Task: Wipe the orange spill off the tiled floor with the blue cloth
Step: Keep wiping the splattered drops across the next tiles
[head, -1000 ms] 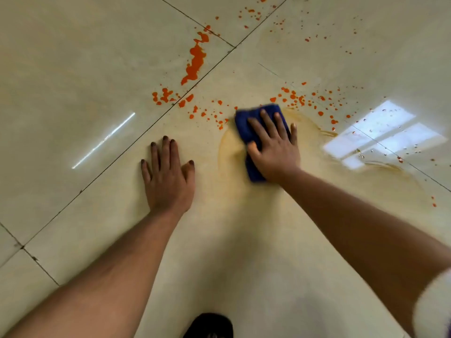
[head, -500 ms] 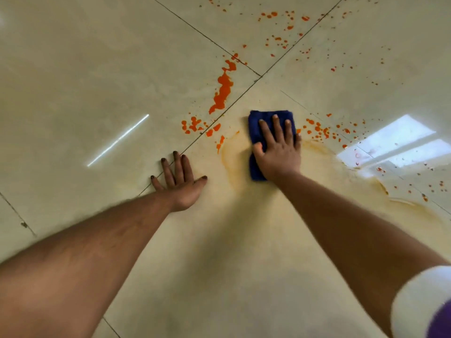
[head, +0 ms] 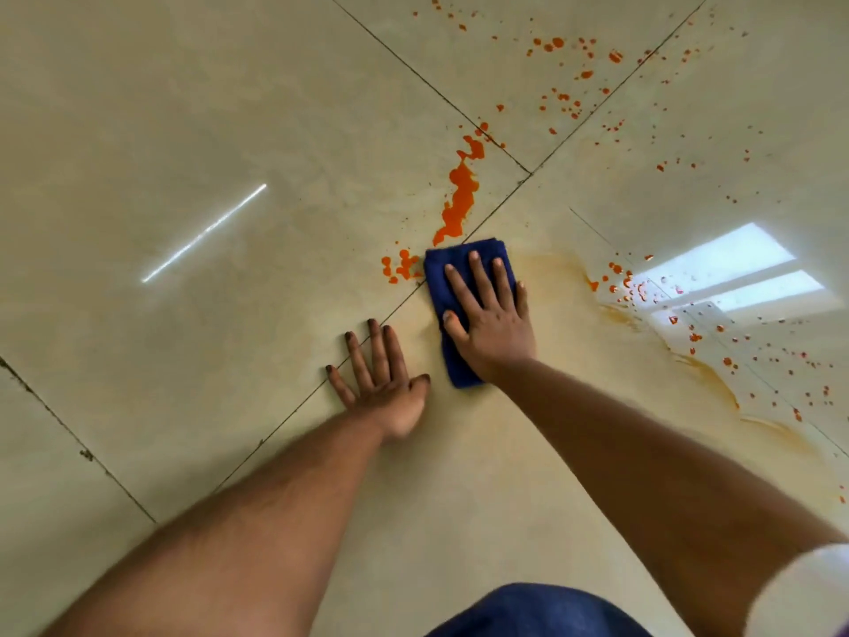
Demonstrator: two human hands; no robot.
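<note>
Tiled floor (head: 229, 383): cloth (head: 441, 273) under right hand (head: 494, 324)

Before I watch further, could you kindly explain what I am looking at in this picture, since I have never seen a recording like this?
There is no machine here: a person wears a camera on the head, so you look down along both bare arms at a pale tiled floor. The right hand lies flat on a folded blue cloth, pressing it to the floor; the fingers are spread on top, not curled around it. The left hand rests flat on the bare tile beside it, apparently as a prop, and holds nothing. Just beyond the cloth lies a thick orange streak, with small orange drops scattered farther off and to the right. A faint yellowish smear marks the tile to the right of the cloth.
</note>
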